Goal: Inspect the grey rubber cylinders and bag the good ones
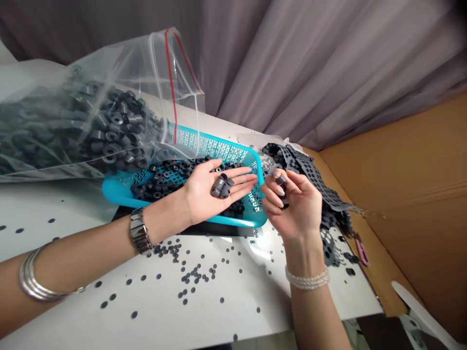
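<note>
My left hand (pixel 206 189) is palm up over the blue basket (pixel 189 221), its fingers stretched out flat. Several small dark grey rubber bushings (pixel 221 186) rest loose on that palm. To its right, my right hand (pixel 297 201) has its fingers curled in, with a dark grey bushing (pixel 280 180) pinched at the fingertips. Darker pieces show partly lower in the curled fingers; how many I cannot tell. More bushings (pixel 164 181) lie in the basket below my left hand.
A clear zip bag (pixel 120 63) full of bushings leans over the basket's left end. Small dark discs (pixel 197 277) are scattered on the white table (pixel 153 321). Perforated dark sheets (pixel 317 180) lie at right, near a pink-handled tool (pixel 362 250) and a cardboard panel (pixel 412 204).
</note>
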The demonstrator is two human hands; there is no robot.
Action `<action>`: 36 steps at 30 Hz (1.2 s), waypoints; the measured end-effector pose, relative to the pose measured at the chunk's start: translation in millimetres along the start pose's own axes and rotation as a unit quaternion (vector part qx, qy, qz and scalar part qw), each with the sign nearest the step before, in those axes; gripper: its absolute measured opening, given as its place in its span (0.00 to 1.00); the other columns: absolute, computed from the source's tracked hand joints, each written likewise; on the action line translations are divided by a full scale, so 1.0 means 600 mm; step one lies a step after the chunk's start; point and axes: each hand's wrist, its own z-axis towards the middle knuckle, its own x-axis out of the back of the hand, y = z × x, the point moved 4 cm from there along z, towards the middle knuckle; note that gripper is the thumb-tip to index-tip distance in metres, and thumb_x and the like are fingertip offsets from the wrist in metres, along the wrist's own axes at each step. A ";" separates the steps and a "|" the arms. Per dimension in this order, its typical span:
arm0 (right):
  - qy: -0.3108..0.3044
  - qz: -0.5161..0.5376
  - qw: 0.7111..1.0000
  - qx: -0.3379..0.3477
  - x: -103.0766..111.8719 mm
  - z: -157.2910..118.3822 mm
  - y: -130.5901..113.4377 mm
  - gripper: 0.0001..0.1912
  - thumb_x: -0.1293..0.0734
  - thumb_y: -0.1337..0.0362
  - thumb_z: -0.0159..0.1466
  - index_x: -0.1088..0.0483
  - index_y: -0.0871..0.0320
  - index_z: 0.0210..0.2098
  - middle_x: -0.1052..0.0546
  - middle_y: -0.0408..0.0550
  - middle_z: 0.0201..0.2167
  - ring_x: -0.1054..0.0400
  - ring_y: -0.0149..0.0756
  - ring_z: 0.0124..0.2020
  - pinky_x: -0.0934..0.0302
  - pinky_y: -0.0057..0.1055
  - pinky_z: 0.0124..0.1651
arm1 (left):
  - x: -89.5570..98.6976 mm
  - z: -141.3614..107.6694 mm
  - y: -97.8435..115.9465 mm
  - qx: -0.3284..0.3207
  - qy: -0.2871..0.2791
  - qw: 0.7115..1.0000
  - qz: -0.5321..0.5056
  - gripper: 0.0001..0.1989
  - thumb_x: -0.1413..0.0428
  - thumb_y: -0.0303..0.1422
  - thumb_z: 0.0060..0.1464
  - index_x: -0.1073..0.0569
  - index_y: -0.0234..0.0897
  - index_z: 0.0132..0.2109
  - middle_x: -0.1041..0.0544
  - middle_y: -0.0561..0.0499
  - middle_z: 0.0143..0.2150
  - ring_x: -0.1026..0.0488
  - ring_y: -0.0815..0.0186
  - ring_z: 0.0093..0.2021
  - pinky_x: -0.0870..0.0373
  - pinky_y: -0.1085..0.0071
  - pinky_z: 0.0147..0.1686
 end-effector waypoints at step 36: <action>0.023 -0.607 0.754 0.248 -0.030 -0.007 0.003 0.04 0.33 0.64 0.62 0.27 0.54 0.38 0.45 0.34 0.16 0.50 0.26 0.19 0.53 0.28 0.26 | -0.004 -0.002 0.002 -0.036 0.022 0.999 0.032 0.22 0.52 0.27 0.58 0.34 0.23 0.59 0.22 0.41 0.38 0.27 0.68 0.31 0.28 0.72 0.39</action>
